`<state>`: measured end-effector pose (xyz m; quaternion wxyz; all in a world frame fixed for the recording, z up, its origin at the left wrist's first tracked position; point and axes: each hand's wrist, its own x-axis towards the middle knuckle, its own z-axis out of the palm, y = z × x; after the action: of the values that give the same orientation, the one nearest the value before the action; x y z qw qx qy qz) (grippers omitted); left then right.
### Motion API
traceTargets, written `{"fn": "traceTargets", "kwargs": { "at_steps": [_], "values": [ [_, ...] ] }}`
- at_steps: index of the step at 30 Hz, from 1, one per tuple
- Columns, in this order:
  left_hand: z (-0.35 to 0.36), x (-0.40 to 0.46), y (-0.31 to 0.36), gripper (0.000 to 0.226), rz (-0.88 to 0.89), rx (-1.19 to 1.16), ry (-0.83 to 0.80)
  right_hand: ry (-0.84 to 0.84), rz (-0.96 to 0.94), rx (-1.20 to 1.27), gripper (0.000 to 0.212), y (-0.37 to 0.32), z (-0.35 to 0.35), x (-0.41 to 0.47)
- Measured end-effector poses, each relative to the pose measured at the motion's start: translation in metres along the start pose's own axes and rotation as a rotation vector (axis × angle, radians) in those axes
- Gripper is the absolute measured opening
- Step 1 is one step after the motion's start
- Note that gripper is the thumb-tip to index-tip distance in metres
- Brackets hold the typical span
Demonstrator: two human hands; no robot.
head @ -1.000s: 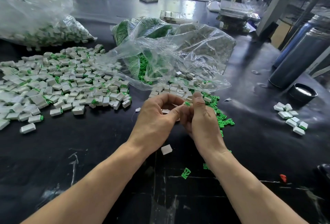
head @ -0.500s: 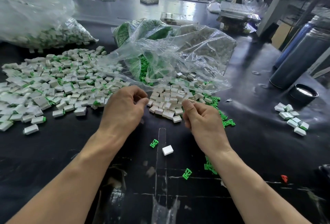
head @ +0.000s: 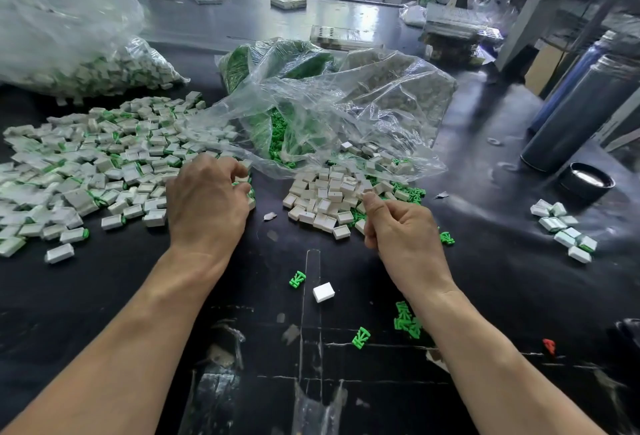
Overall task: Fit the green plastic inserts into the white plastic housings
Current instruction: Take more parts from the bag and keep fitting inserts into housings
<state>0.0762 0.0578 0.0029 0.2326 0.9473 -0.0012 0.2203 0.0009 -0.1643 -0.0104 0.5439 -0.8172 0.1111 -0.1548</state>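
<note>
The left hand (head: 207,199) curls its fingers over the done pile (head: 86,171), maybe dropping one. The right hand (head: 398,226) pinches a white housing (head: 362,225) from the pile just past its fingers, to fill next.

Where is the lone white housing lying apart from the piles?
In the head view the lone white housing lies on the black table between the two forearms, just right of a single green insert.

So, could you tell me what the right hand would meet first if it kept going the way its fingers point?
Most likely the pile of empty white housings: the right hand points forward and slightly left, its thumb tip already at the pile's near edge. Depth is uncertain.
</note>
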Motion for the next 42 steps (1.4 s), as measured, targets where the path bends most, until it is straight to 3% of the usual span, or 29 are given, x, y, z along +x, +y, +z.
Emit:
{"fn": "traceTargets", "kwargs": {
  "at_steps": [3, 6, 9, 15, 24, 31, 42],
  "values": [
    [0.001, -0.005, 0.005, 0.007, 0.044, -0.120, -0.013, 0.030, 0.038, -0.066, 0.052, 0.001, -0.006, 0.005],
    [0.005, -0.013, 0.014, 0.009, 0.089, -0.246, -0.148, 0.045, 0.026, -0.139, 0.043, 0.003, -0.014, 0.010],
    [0.009, -0.021, 0.021, 0.012, 0.158, -0.260, -0.284, 0.021, 0.042, -0.241, 0.028, 0.005, -0.020, 0.014],
    [0.009, -0.027, 0.031, 0.016, 0.209, -0.229, -0.381, -0.043, 0.100, -0.434, 0.011, 0.011, -0.029, 0.023],
    [0.005, -0.031, 0.037, 0.015, 0.244, -0.226, -0.372, -0.047, 0.102, -0.465, 0.011, 0.008, -0.036, 0.023],
    [0.006, -0.032, 0.037, 0.016, 0.146, -0.468, -0.322, -0.113, 0.106, -0.524, 0.013, 0.006, -0.033, 0.020],
    [0.005, -0.035, 0.043, 0.014, 0.035, -0.861, -0.379, -0.045, 0.009, -0.644, 0.007, 0.002, -0.028, 0.017]
  ]
}}
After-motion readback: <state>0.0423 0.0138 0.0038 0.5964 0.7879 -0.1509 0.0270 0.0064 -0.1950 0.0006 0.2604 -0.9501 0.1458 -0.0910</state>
